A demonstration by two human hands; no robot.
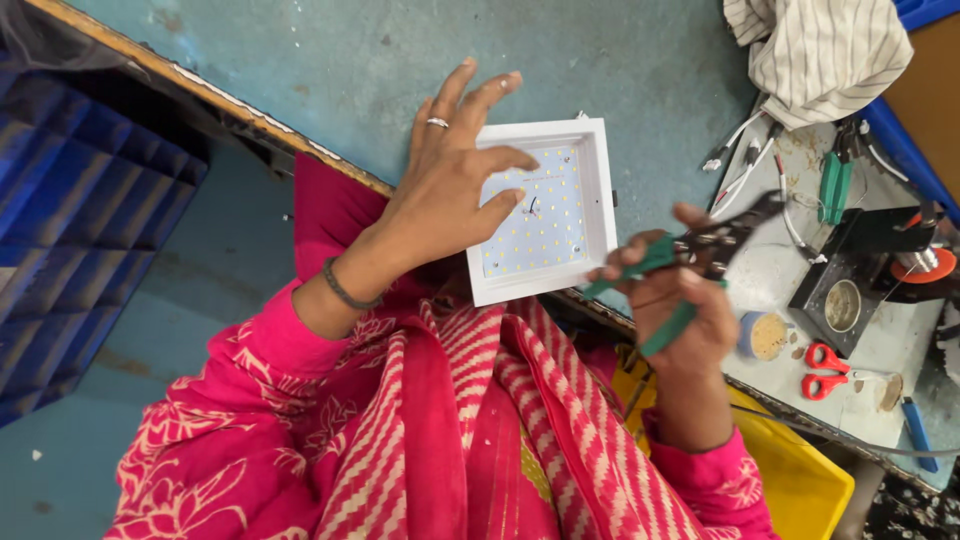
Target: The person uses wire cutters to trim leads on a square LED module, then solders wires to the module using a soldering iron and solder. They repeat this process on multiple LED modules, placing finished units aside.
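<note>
Left hand [455, 185] steadies panel [541, 210] overhanging table edge [330, 160].

White square light panel [545, 210] dotted with yellow diodes, green-handled pliers [680, 270], pink patterned sleeves [290, 340], scuffed teal table [620, 60], red scissors [825, 370].

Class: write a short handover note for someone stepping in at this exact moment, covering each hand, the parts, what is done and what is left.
Left hand: open, fingers resting on the square white LED panel at the table edge.
Right hand: gripping green-handled pliers, raised beside the panel, not touching it.
Done: panel lies LED side up, steadied.
Left: pliers have not yet reached the small part at the panel's centre.
</note>
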